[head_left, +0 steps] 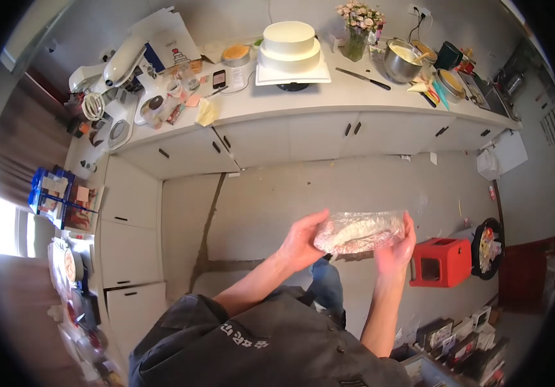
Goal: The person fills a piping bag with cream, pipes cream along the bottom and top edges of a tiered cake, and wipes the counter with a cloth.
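Observation:
A clear plastic-wrapped package (361,232) with something pale and pinkish inside is held above the floor, in front of my body. My left hand (302,244) grips its left end, with the fingers at the edge. On its right end is my right hand (399,248), fingers wrapped up around the side. What exactly lies inside the wrap is too blurred to tell. Beyond my hands, a white two-tier cake (289,48) stands on a white square board (293,76) on the counter.
On the long counter (329,97) are a stand mixer (126,61), a phone (219,79), a long knife (362,78), a metal bowl (402,61) and a flower vase (357,42). A red box (442,262) and a black bin (487,248) stand on the floor at right.

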Action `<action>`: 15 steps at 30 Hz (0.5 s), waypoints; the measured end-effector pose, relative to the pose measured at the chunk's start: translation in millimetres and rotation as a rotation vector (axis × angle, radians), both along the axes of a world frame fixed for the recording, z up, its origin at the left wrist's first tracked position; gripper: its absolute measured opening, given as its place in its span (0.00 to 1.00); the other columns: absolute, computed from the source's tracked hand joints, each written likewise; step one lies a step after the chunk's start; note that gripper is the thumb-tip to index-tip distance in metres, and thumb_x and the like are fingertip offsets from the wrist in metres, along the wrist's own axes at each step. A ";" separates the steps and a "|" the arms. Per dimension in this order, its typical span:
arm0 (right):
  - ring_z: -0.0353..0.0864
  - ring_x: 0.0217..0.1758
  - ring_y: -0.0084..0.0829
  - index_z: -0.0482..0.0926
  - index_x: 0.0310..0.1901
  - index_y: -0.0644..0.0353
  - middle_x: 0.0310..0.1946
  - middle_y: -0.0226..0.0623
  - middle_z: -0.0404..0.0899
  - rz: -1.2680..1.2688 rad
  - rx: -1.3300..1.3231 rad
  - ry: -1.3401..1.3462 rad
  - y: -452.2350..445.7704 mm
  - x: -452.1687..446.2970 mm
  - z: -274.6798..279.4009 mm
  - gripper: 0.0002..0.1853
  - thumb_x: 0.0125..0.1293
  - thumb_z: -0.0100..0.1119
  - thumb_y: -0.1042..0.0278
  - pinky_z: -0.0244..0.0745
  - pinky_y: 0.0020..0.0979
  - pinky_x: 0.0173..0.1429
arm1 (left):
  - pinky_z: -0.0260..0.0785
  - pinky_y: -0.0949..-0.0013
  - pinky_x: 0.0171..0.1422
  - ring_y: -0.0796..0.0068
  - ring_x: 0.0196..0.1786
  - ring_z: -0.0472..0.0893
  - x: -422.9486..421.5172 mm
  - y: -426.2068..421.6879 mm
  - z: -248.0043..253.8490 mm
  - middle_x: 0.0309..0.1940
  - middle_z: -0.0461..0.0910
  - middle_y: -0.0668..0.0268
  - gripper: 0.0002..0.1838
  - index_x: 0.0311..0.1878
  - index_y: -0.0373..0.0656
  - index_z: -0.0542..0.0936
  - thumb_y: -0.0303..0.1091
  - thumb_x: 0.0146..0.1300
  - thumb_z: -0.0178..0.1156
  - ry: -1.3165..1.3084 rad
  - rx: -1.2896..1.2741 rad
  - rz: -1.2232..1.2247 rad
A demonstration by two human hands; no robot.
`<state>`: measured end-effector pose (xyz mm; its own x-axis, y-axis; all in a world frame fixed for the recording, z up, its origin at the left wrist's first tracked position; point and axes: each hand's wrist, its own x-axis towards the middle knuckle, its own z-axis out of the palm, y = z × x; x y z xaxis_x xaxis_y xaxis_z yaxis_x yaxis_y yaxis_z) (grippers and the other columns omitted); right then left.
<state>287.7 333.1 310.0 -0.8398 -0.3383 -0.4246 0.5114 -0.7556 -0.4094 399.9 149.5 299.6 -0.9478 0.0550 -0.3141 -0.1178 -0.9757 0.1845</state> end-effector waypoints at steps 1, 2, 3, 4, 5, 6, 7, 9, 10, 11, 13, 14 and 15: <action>0.84 0.42 0.35 0.81 0.38 0.57 0.36 0.35 0.85 0.086 -0.036 0.004 1.2 -26.6 1.4 0.15 0.74 0.53 0.55 0.79 0.40 0.51 | 0.70 0.55 0.65 0.60 0.56 0.80 -19.9 4.0 3.9 0.52 0.82 0.56 0.20 0.52 0.32 0.79 0.42 0.72 0.58 0.032 -0.026 -0.033; 0.84 0.42 0.35 0.81 0.38 0.58 0.36 0.35 0.85 0.160 -0.064 0.006 7.0 -53.2 -0.1 0.17 0.75 0.53 0.53 0.80 0.40 0.51 | 0.70 0.55 0.66 0.60 0.57 0.80 -39.7 10.6 5.8 0.53 0.81 0.55 0.20 0.53 0.30 0.78 0.42 0.73 0.57 0.030 -0.134 -0.073; 0.84 0.42 0.35 0.81 0.39 0.58 0.36 0.36 0.85 0.216 -0.089 0.012 14.7 -80.8 0.6 0.18 0.75 0.52 0.51 0.80 0.40 0.51 | 0.70 0.56 0.66 0.60 0.59 0.79 -62.2 16.4 6.7 0.54 0.80 0.54 0.21 0.55 0.29 0.78 0.42 0.74 0.56 0.037 -0.238 -0.131; 0.84 0.42 0.35 0.81 0.39 0.59 0.36 0.36 0.85 0.223 -0.058 -0.005 16.2 -107.5 6.4 0.19 0.75 0.52 0.49 0.80 0.39 0.51 | 0.70 0.56 0.66 0.60 0.60 0.79 -87.8 21.6 8.1 0.56 0.80 0.53 0.22 0.56 0.28 0.77 0.41 0.74 0.55 0.057 -0.344 -0.202; 0.85 0.41 0.35 0.81 0.39 0.59 0.36 0.37 0.85 0.221 -0.027 -0.022 14.3 -135.9 10.7 0.21 0.75 0.52 0.47 0.80 0.39 0.51 | 0.71 0.56 0.66 0.60 0.60 0.79 -114.2 27.2 6.5 0.57 0.79 0.53 0.22 0.56 0.27 0.77 0.41 0.75 0.54 0.061 -0.313 -0.208; 0.85 0.41 0.35 0.81 0.40 0.59 0.36 0.38 0.85 0.251 -0.083 -0.017 15.9 -165.0 8.3 0.20 0.75 0.52 0.48 0.80 0.39 0.51 | 0.71 0.56 0.66 0.60 0.61 0.78 -135.7 33.6 2.7 0.58 0.78 0.52 0.22 0.57 0.25 0.76 0.40 0.75 0.54 0.060 -0.278 -0.216; 0.85 0.41 0.35 0.81 0.41 0.60 0.36 0.38 0.85 0.290 -0.134 -0.011 17.7 -193.3 6.4 0.20 0.75 0.52 0.49 0.80 0.39 0.52 | 0.71 0.56 0.67 0.60 0.62 0.78 -158.5 37.4 0.4 0.59 0.78 0.52 0.22 0.57 0.24 0.76 0.39 0.76 0.53 0.058 -0.239 -0.216; 0.85 0.40 0.35 0.80 0.41 0.61 0.35 0.39 0.85 0.290 -0.054 -0.048 10.8 -239.4 13.0 0.19 0.75 0.53 0.51 0.81 0.39 0.50 | 0.64 0.53 0.73 0.58 0.68 0.72 -207.3 39.2 14.2 0.65 0.73 0.55 0.29 0.65 0.30 0.71 0.49 0.76 0.51 0.109 -0.156 -0.151; 0.85 0.39 0.36 0.80 0.41 0.61 0.35 0.39 0.85 0.303 -0.021 -0.068 8.6 -262.4 13.0 0.18 0.75 0.53 0.52 0.82 0.39 0.49 | 0.61 0.51 0.75 0.57 0.70 0.70 -231.3 38.0 20.0 0.67 0.72 0.56 0.31 0.67 0.33 0.69 0.52 0.75 0.50 0.098 -0.093 -0.070; 0.85 0.38 0.36 0.80 0.42 0.62 0.35 0.40 0.85 0.342 0.010 -0.084 10.8 -285.6 5.6 0.17 0.75 0.52 0.54 0.82 0.38 0.48 | 0.58 0.50 0.77 0.57 0.72 0.68 -254.1 34.0 22.2 0.68 0.70 0.57 0.34 0.69 0.35 0.67 0.55 0.75 0.49 0.080 -0.034 0.013; 0.85 0.38 0.36 0.79 0.43 0.63 0.34 0.40 0.85 0.422 0.070 -0.124 11.5 -329.2 -21.4 0.16 0.75 0.52 0.56 0.83 0.37 0.45 | 0.54 0.49 0.79 0.57 0.74 0.65 -299.0 17.5 18.1 0.71 0.67 0.59 0.36 0.72 0.39 0.63 0.59 0.73 0.47 0.159 -0.057 0.077; 0.85 0.37 0.35 0.79 0.43 0.63 0.34 0.40 0.85 0.450 0.060 -0.100 10.1 -350.3 -33.8 0.16 0.75 0.53 0.57 0.83 0.36 0.43 | 0.52 0.48 0.80 0.57 0.75 0.63 -320.3 10.8 14.6 0.72 0.65 0.60 0.38 0.74 0.42 0.61 0.61 0.73 0.46 0.197 -0.066 0.111; 0.85 0.37 0.35 0.79 0.43 0.64 0.34 0.40 0.84 0.479 0.051 -0.074 5.4 -369.9 -41.9 0.15 0.74 0.53 0.58 0.84 0.36 0.42 | 0.52 0.48 0.79 0.57 0.75 0.63 -340.1 5.1 11.1 0.72 0.65 0.60 0.38 0.74 0.42 0.61 0.61 0.73 0.47 0.192 -0.074 0.101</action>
